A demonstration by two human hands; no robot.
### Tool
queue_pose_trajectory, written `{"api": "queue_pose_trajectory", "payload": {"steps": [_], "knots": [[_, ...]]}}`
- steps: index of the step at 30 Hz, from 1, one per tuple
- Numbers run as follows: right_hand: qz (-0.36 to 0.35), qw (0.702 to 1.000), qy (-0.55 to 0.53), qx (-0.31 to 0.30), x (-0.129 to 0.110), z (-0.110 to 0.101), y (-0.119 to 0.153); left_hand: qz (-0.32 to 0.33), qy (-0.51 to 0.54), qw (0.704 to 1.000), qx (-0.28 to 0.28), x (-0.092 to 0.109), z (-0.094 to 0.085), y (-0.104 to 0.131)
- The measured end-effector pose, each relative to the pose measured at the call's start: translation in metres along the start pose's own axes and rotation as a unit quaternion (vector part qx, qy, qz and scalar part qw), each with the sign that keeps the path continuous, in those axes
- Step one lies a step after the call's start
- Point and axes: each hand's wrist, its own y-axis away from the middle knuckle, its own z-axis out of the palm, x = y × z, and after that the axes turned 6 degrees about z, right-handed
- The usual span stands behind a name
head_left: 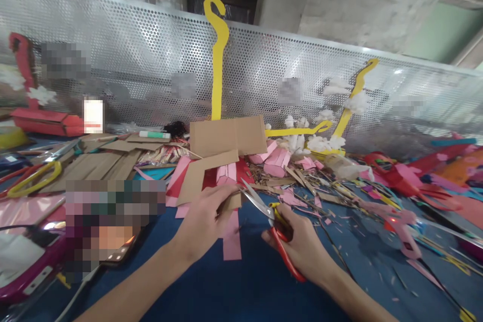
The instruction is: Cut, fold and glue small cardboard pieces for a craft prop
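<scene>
My right hand [296, 239] grips scissors [260, 201] with red and yellow handles; their blades are parted and point up and left. Close to the blade tips, my left hand [209, 214] has its fingers curled round a piece of brown cardboard [199, 178] with an angled cut-out. Behind the hands stands a larger cardboard panel [228, 136], with a tall yellow hooked strip [218, 70] rising behind it. Below my left hand a pink paper strip [232, 244] lies on the blue table [226, 292].
A pink glue gun [400, 221] lies at the right, its cord running forward. Paper and cardboard scraps [287, 181] litter the back. At the left are a phone-like device [116, 251], yellow-handled scissors [35, 186] and a red cardboard shape [49, 121]. A perforated metal barrier [151, 60] spans the back.
</scene>
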Motion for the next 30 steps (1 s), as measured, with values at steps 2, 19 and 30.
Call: {"api": "queue_pose_trajectory", "payload": {"steps": [2, 19, 30], "knots": [[0.001, 1.000, -0.003, -0.003, -0.0007, -0.0005, 0.0004, 0.005, -0.001, 1.000, 0.005, -0.0009, 0.0004, 0.0000], [0.000, 1.000, -0.021, -0.005, 0.0002, 0.0014, 0.0001, 0.007, 0.007, 1.000, 0.007, -0.0042, 0.0007, 0.0002], [0.006, 1.000, -0.012, 0.000, 0.0010, 0.0021, 0.0003, 0.002, 0.010, 1.000, 0.000, -0.0041, 0.0004, -0.0010]]}}
